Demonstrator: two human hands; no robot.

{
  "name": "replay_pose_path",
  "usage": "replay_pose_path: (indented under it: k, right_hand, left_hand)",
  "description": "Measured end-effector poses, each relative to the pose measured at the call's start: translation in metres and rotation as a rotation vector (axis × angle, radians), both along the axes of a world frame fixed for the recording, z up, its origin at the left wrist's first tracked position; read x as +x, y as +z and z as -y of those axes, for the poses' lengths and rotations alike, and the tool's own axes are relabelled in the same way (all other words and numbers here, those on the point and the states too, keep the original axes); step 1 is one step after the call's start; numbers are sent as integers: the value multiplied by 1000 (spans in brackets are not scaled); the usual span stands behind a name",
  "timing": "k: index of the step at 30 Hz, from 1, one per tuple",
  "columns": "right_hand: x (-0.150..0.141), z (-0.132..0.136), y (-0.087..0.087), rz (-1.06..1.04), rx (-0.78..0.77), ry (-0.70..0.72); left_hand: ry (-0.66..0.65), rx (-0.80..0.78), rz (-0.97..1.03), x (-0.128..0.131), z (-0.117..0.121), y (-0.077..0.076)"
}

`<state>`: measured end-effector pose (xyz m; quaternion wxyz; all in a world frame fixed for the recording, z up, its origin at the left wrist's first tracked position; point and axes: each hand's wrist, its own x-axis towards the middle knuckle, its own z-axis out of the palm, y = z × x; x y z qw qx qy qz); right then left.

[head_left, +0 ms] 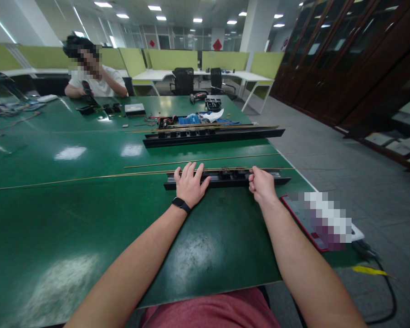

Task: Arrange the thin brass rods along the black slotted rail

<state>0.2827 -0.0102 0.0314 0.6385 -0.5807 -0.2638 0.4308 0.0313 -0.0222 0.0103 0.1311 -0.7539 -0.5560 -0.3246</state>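
A black channel-shaped rail (222,183) lies crosswise on the green table before me, with small black blocks (230,173) seated in its groove. My left hand (190,184), a dark watch on its wrist, rests on the rail's left part with fingers spread. Near the other end, my right hand (262,184) is closed in a pinch on a thin brass-coloured rod (222,169) running along the rail. This rod reaches past the rail on both sides. Another thin rod (164,163) lies just behind; the fingertips hide part of the rail.
Beyond is a longer black rail (215,138) with rods on top, and blue parts (190,120) behind it. A power drill (198,97) lies at the table's far edge. Across the table sits a person (99,84). At right lies a red-edged flat item (302,218).
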Motion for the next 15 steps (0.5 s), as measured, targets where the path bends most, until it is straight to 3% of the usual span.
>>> replay_pose_path:
  k: [15]
  right_hand:
    - [0,0,-1,11,30,22]
  left_hand:
    - [-5,-8,8,0,-1,0]
